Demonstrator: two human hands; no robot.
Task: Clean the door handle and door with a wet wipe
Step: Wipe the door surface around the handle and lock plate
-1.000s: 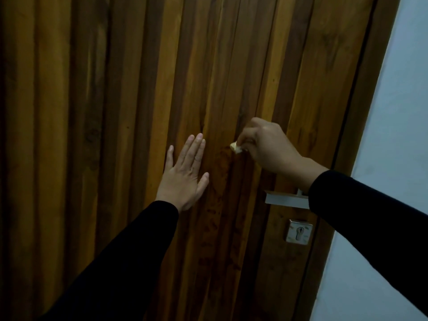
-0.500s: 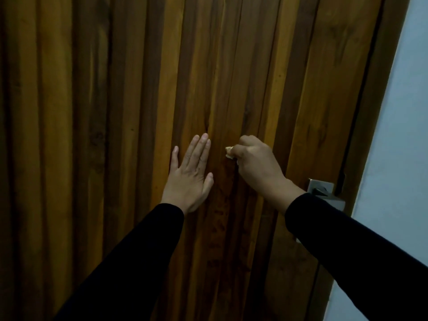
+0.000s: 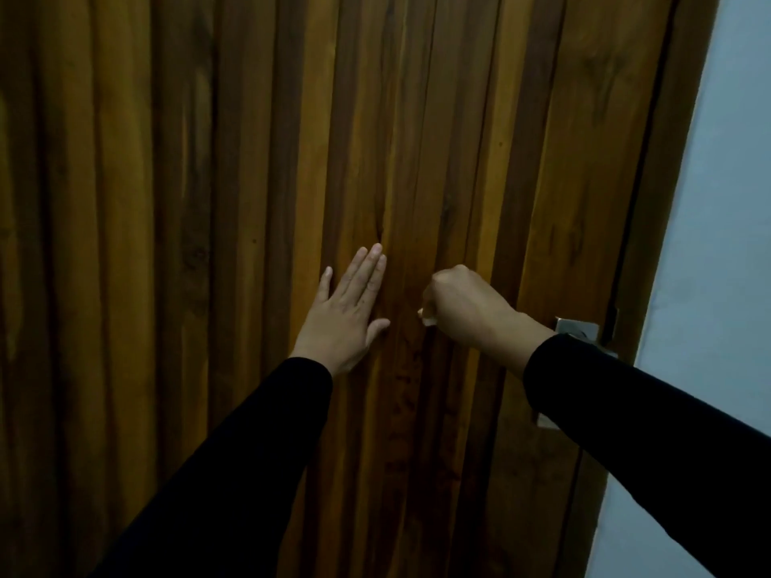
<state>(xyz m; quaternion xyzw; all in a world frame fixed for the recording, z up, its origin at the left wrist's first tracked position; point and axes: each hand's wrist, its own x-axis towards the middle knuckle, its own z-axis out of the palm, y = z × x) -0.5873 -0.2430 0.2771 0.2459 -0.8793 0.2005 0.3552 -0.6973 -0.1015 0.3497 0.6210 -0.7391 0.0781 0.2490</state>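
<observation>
A dark wooden door [image 3: 233, 244] of vertical slats fills the view. My left hand [image 3: 348, 312] lies flat against it with the fingers spread, holding nothing. To its right, my right hand [image 3: 463, 310] is closed on a small white wet wipe [image 3: 424, 317], pressed to a slat at mid height; only a corner of the wipe shows by the thumb. The metal door handle [image 3: 578, 329] sits at the door's right edge, mostly hidden behind my right sleeve.
The door frame [image 3: 671, 210] runs down the right side, with a pale wall [image 3: 726, 252] beyond it. A bit of the metal lock plate [image 3: 546, 422] shows under my right sleeve.
My right hand with the wipe has slid down the slat from beside my left fingertips to level with my left thumb. The view has tilted upward; my left hand stays flat.
</observation>
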